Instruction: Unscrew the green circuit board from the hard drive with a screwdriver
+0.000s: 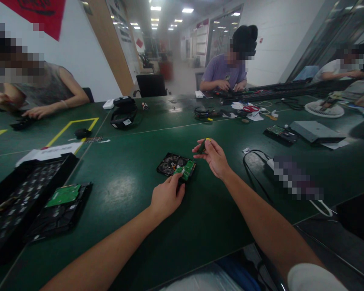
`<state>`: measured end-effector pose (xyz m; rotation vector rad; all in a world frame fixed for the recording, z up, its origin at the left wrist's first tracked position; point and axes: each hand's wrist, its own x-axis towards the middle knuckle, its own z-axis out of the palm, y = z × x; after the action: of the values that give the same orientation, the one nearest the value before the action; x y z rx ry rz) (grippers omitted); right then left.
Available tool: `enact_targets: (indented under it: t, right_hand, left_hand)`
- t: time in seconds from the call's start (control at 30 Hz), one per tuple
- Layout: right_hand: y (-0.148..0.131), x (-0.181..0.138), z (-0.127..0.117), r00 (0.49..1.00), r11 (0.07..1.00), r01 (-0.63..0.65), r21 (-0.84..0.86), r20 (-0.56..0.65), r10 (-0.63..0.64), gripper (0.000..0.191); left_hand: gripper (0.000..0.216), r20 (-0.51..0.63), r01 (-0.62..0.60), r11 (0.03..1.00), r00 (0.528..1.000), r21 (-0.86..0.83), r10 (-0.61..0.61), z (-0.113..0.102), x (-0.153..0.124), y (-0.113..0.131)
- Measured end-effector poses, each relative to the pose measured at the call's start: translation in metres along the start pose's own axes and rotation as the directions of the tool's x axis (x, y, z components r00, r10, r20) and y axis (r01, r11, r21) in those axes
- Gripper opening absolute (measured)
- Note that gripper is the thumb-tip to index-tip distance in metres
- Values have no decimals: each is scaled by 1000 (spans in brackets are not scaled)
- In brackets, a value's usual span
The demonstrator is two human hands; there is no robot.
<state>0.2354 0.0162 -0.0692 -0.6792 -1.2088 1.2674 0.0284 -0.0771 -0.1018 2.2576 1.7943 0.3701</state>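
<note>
A black hard drive [171, 163] lies on the green table [124, 178] in front of me, with a small green circuit board [186, 169] on its near right corner. My left hand [166, 197] is closed, its fingertips pinching the near edge of that board. My right hand [214, 156] hovers just right of the drive. Its fingers are closed round a small screwdriver [204, 144] with a black and yellow handle.
A second hard drive with a green board [62, 202] lies at the left beside a black tray [15, 198]. A black cable [255, 161] and a white power strip lie at the right. Other people work at the far and left sides.
</note>
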Motion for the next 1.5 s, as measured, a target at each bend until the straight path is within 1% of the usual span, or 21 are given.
enact_targets:
  t: [0.1, 0.23, 0.3, 0.47, 0.57, 0.8, 0.97, 1.13, 1.37, 1.5]
  right_hand:
    - [2, 1, -1, 1000, 1000, 6, 22, 12, -6, 40]
    - [2, 1, -2, 999, 998, -35, 43, 20, 34, 52]
    - [1, 1, -2, 999, 999, -34, 13, 19, 34, 50]
    - [1, 1, -3, 1000, 993, 26, -116, -5, -27, 32]
    - [3, 1, -3, 998, 986, 48, -162, -20, -52, 27]
    - [8, 1, -3, 997, 977, 51, -207, -42, -61, 31]
    - [9, 0, -3, 996, 977, 61, -203, -54, -74, 30]
    - [7, 1, -3, 993, 978, 78, -192, -77, -95, 30]
    - [9, 1, -3, 993, 978, 74, -193, -75, -90, 30]
    - [3, -2, 1, 989, 971, 99, -219, -85, -119, 30]
  left_hand:
    - [42, 9, 2, 1000, 1000, 4, -2, 0, 0, 0]
    - [41, 7, -6, 1000, 1000, -2, 6, 0, 0, -1]
    - [41, 6, -7, 1000, 1000, -2, 7, 1, 0, -1]
    - [42, 11, 0, 1000, 1000, 0, 0, 1, 0, -1]
    - [42, 12, -2, 1000, 1000, -10, 2, 0, 0, -1]
    - [43, 23, 16, 1000, 1000, -2, -16, 0, 0, 0]
    - [42, 1, -6, 1000, 1000, 2, 6, 2, 0, -2]
    - [43, 25, 9, 1000, 1000, -9, -8, 1, 0, -2]
    - [42, -7, 1, 999, 1000, -34, -1, 3, 1, -2]
    - [39, -32, 9, 996, 999, -88, -12, 4, 1, -4]
